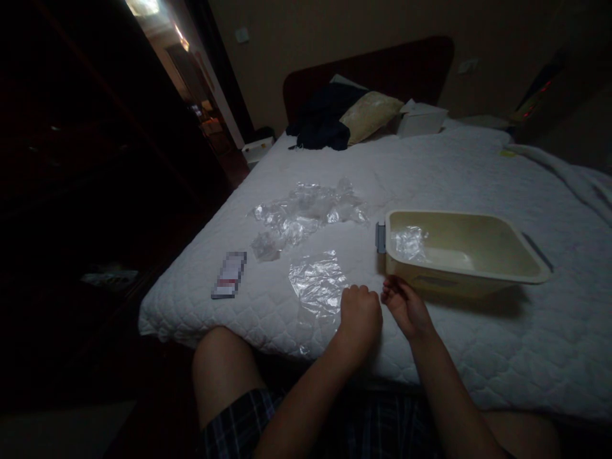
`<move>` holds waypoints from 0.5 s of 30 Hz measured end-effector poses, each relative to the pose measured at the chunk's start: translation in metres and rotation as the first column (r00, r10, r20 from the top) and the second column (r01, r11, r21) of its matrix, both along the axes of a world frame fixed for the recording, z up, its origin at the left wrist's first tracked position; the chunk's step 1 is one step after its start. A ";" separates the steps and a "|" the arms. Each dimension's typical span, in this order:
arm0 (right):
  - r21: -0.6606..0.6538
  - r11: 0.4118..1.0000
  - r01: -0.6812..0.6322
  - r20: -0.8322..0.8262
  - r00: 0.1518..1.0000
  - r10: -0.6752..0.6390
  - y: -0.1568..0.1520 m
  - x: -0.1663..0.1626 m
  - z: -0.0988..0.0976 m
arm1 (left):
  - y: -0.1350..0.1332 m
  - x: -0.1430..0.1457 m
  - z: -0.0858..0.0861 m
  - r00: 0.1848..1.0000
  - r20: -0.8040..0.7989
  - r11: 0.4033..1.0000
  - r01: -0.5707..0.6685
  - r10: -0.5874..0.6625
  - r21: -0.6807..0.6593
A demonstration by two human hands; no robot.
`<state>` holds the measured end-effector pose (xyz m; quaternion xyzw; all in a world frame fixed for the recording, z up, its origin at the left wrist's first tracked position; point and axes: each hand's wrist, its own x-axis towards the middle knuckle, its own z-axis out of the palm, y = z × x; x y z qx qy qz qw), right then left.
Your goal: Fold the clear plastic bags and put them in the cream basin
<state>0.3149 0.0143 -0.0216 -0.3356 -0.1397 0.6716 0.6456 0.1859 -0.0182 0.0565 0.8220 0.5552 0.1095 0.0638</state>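
My left hand [361, 322] is closed in a fist over the right edge of a clear plastic bag [316, 284], knuckles up; what its fingers hold is hidden. Close beside it on the right, my right hand [407, 310] has its fingers curled in, and I cannot make out anything between them. The bag lies spread and wrinkled on the white quilted bed [268, 312]. Just beyond my right hand stands a cream plastic bin [478, 280] with grey side latches. A crumpled clear plastic piece [408, 244] rests inside its left end.
More crumpled clear plastic bags [310, 210] lie farther back on the bed. A phone-like blurred rectangle [229, 275] is near the left edge. Toward the headboard [373, 64] are dark cloth [325, 115], a beige pillow [370, 116] and a white box [423, 121].
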 end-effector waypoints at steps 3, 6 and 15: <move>0.009 1.000 -0.003 0.002 1.000 0.003 0.000 0.000 -0.001 | 0.001 -0.017 -0.004 0.971 0.204 0.992 -0.126 0.123 0.001; 0.015 1.000 -0.022 0.015 1.000 0.022 0.000 -0.001 -0.001 | 0.003 -0.033 -0.010 0.864 0.417 0.959 -0.264 0.282 -0.100; 0.050 0.936 -0.348 0.212 0.920 0.331 -0.005 -0.015 0.025 | 0.012 -0.066 -0.013 0.737 0.505 0.893 -0.394 0.449 -0.218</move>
